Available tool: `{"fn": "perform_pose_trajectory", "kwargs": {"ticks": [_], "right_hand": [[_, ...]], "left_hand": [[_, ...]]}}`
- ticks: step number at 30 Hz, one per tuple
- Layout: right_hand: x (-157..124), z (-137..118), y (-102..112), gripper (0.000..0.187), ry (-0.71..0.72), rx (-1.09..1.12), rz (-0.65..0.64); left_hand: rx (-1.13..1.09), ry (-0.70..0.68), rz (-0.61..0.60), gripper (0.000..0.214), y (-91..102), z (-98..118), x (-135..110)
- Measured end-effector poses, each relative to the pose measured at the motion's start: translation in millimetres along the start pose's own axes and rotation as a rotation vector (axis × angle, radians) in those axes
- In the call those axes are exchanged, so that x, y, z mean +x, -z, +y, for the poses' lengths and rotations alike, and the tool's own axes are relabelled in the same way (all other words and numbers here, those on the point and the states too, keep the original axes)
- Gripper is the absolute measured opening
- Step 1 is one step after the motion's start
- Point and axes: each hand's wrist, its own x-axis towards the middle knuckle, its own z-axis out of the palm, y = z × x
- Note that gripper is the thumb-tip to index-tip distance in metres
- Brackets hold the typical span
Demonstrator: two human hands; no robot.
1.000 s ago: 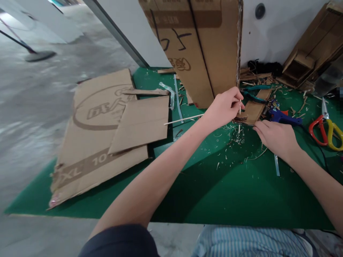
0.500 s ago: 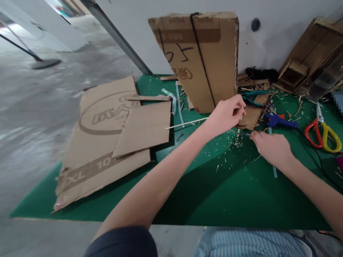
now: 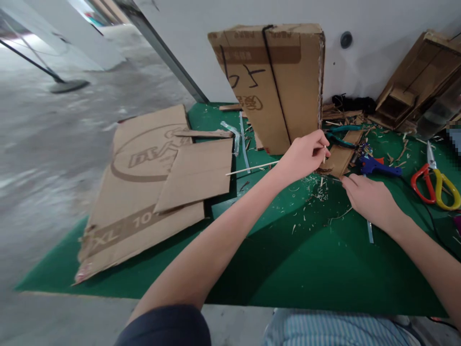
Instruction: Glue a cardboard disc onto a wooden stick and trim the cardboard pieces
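My left hand (image 3: 306,153) is closed in a pinch over the middle of the table. A thin wooden stick (image 3: 252,168) runs under my left wrist, and a short pale end shows at the fingertips. Just to the right and lower, my right hand (image 3: 370,194) is closed on a thin blade-like tool (image 3: 335,179), mostly covered by the fingers. Pale shavings (image 3: 319,192) lie scattered beneath both hands. Behind them is a small cardboard strip (image 3: 342,156) with teal-handled pliers (image 3: 342,137) at its upper edge.
Flat cardboard sheets (image 3: 144,158) overlap on the left of the green table (image 3: 288,269). A tall cardboard box (image 3: 288,91) stands against the wall. To the right are a blue glue gun (image 3: 380,166), scissors (image 3: 435,180) with red and yellow handles, and a cardboard construction (image 3: 414,81).
The view has shifted slightly, so the table things sit a little farther right and lower. My right hand has turned slightly, and less of its tool shows. My left hand keeps its pinch.
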Motion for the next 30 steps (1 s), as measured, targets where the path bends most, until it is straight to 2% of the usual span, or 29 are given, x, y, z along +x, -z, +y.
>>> {"fn": "perform_pose_trajectory", "kwargs": {"ticks": [5,10,16,22,30], "right_hand": [[-1.7,1.8,6.5,0.041,0.086,0.000,-0.093],[0.8,-2.1,7.8,0.044,0.088,-0.035,-0.129],[2.7,-1.9,5.8,0.041,0.046,0.029,-0.054],[-1.6,10.5,2.6,0.049,0.127,0.178,0.053],[-3.1,18.7,2.1,0.053,0.081,0.394,-0.028]], "left_hand": [[-0.011,0.028,0.008,0.013,-0.3,-1.1,0.5],[-0.021,0.003,-0.002,0.013,-0.6,-1.8,0.5],[-0.025,-0.025,-0.010,0.013,-0.9,-3.2,0.4],[-0.055,0.023,-0.005,0.013,-0.9,-1.6,1.0],[-0.071,0.050,0.038,0.014,-4.3,-5.0,3.4]]}}
